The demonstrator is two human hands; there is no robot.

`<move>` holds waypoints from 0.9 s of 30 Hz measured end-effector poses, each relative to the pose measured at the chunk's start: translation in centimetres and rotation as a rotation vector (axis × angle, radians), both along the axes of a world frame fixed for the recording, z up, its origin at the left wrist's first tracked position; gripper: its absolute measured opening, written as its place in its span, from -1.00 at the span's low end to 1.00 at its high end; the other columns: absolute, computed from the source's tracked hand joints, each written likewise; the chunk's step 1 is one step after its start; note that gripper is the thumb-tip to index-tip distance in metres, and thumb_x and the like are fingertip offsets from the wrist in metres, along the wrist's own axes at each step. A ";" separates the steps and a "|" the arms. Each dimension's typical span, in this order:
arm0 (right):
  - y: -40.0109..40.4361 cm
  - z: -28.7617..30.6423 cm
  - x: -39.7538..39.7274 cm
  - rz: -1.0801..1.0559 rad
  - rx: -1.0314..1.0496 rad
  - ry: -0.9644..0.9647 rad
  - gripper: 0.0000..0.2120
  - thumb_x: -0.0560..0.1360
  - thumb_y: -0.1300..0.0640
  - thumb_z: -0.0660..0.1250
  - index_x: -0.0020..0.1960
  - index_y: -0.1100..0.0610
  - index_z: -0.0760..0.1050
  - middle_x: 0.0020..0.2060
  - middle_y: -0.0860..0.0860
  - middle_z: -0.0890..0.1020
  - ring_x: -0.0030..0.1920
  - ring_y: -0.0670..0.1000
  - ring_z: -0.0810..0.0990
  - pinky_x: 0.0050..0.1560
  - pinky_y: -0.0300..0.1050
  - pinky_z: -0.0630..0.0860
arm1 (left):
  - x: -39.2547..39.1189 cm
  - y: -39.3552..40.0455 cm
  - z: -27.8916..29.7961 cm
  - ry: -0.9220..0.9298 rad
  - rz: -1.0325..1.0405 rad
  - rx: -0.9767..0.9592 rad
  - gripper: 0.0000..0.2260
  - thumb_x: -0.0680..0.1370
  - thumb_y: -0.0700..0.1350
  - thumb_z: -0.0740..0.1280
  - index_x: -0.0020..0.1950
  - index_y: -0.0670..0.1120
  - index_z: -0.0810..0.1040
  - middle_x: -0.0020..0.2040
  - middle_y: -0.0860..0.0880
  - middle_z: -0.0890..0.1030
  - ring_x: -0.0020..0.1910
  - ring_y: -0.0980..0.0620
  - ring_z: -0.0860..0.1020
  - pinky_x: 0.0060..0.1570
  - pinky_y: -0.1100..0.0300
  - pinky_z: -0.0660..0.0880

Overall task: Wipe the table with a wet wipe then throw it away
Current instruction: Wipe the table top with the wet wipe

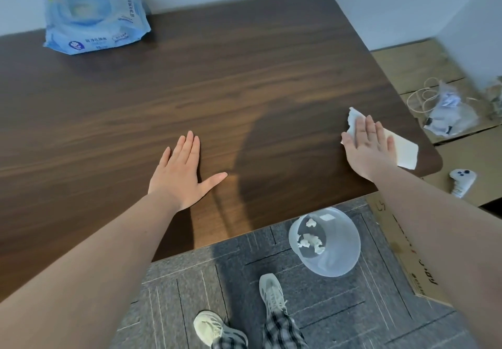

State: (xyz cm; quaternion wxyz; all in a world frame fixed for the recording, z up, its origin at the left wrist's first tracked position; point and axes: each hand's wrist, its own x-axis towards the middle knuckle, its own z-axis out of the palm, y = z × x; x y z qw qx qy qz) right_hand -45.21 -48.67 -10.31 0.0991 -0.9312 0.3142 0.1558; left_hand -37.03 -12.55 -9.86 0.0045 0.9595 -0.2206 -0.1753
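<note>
A white wet wipe [406,150] lies spread on the dark wooden table [244,77] near its front right corner. My right hand [370,145] presses flat on top of the wipe, fingers together, and the wipe's edges stick out above and to the right of the hand. My left hand [182,174] rests palm down on the table's front middle, fingers apart, holding nothing. A clear plastic bin [334,251] stands on the carpet just below the table's front edge, with several crumpled wipes inside.
A blue pack of wet wipes [92,20] sits at the table's far left. Cardboard boxes [423,253] with a plastic bag [448,109] and a white controller [461,181] stand right of the table. My feet are on the grey carpet.
</note>
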 end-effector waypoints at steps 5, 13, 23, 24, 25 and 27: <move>1.7 -0.1 0.3 -0.020 -0.043 0.002 -0.40 0.61 -0.17 -0.21 0.54 0.09 -0.24 0.55 0.04 -0.16 0.54 0.05 -0.21 0.49 0.09 -0.21 | -0.1 0.1 -0.3 -0.024 -0.008 -0.014 -0.09 0.40 0.47 -0.18 0.55 -0.12 -0.21 0.57 -0.04 -0.21 0.53 0.03 -0.22 0.49 0.03 -0.18; 5.2 -0.3 -2.7 0.135 -0.062 -0.007 -0.41 0.60 -0.18 -0.26 0.54 0.03 -0.27 0.55 0.00 -0.18 0.53 0.01 -0.23 0.48 0.01 -0.26 | -0.2 -0.3 -0.4 -0.050 -0.024 -0.005 -0.11 0.42 0.46 -0.21 0.55 -0.14 -0.18 0.57 -0.07 -0.17 0.54 0.00 -0.19 0.48 0.02 -0.17; 6.4 -1.2 -10.5 0.241 -0.026 -0.315 -0.37 0.60 -0.18 -0.21 0.43 0.15 0.33 0.41 0.05 0.40 0.44 0.06 0.31 0.44 -0.05 0.08 | -1.3 -8.9 0.8 -0.035 -0.364 -0.066 -0.17 0.46 0.44 -0.20 0.55 -0.08 -0.17 0.57 0.00 -0.17 0.54 0.06 -0.17 0.50 0.04 -0.16; 6.2 -1.2 -11.1 0.238 -0.015 -0.340 -0.39 0.62 -0.15 -0.20 0.40 0.16 0.38 0.38 0.05 0.44 0.41 0.07 0.35 0.42 -0.01 0.15 | -1.6 -10.2 0.8 -0.031 -0.394 -0.069 -0.17 0.46 0.44 -0.20 0.55 -0.08 -0.18 0.57 0.00 -0.17 0.54 0.06 -0.17 0.51 0.04 -0.15; 6.1 -1.3 -11.8 0.234 -0.014 -0.370 -0.43 0.63 -0.12 -0.16 0.38 0.18 0.40 0.35 0.06 0.47 0.40 0.07 0.38 0.38 0.02 0.24 | -1.7 -11.5 0.8 -0.026 -0.418 -0.072 -0.17 0.46 0.43 -0.20 0.55 -0.08 -0.18 0.57 0.00 -0.17 0.54 0.06 -0.18 0.51 0.04 -0.16; 5.8 -1.7 -13.1 0.219 -0.037 -0.438 -0.52 0.63 -0.01 -0.05 0.35 0.21 0.44 0.32 0.09 0.50 0.39 0.06 0.38 0.27 0.00 0.38 | -2.1 -13.7 0.9 -0.011 -0.463 -0.072 -0.17 0.45 0.43 -0.21 0.55 -0.07 -0.20 0.57 0.01 -0.19 0.53 0.07 -0.20 0.50 0.04 -0.18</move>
